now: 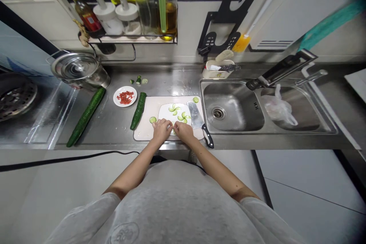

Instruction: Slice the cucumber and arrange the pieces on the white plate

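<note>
A white plate [162, 112] lies on the pale cutting board [143, 134], with thin cucumber slices [183, 115] fanned on it in two curved clusters. Over the plate's near edge, my left hand [162, 129] and my right hand [183, 130] come close together, fingertips pinched. A bit of pale green shows between them, but what each hand holds is too small to make out. Left of my left hand rests a cucumber piece [153, 119]. On the right, a cleaver [196, 116] with a black handle lies across the board, partly beside the plate.
Left of the board are a cut cucumber [138, 111], a whole cucumber [86, 117] and a small plate [114, 97] of chopped red pieces. A steel pot [100, 74] stands behind. To the right is a double sink [237, 103] holding a plastic bag [278, 108].
</note>
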Motion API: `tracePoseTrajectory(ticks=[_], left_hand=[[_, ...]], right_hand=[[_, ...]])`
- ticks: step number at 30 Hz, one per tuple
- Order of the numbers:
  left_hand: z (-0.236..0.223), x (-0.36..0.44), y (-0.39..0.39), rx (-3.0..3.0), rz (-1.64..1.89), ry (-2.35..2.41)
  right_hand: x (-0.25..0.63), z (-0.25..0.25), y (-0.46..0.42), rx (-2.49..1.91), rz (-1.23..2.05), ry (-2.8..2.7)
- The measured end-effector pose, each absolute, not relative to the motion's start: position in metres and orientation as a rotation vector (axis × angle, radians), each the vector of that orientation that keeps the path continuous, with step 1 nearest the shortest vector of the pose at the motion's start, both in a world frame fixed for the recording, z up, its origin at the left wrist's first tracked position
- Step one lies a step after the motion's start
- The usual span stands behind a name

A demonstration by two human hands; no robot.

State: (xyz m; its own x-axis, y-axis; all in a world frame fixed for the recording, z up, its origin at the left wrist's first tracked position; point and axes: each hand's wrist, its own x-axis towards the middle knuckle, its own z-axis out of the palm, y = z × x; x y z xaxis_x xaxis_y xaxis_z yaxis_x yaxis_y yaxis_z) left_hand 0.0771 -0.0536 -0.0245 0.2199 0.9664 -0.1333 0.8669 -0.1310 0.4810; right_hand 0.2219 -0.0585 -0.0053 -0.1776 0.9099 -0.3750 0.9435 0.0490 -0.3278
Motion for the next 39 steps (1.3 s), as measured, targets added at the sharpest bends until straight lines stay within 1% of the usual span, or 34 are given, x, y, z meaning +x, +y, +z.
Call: tracePoseTrajectory(ticks=[9,15,21,33,39], left_hand=[[-0.015,0.075,-0.056,2.042,0.293,1.677],[-0.007,0.069,-0.080,2.155,0.291,1.505],[-0.010,0.071,-0.091,2.180,0.217,1.506],[-0.016,0.071,-0.091,2.092,0.268,1.556],[-0.014,0.072,-0.095,2.155,0.261,1.504]], right_hand=[[0.228,-0.006,-0.065,1.982,-0.793,2.308],[0.239,-0.004,-0.081,1.841,-0.745,2.489],[0.238,-0.006,-0.085,1.816,-0.710,2.471],[0.237,-0.006,-0.082,1.836,-0.705,2.443],[0.237,-0.005,-0.083,1.851,-0.724,2.459]])
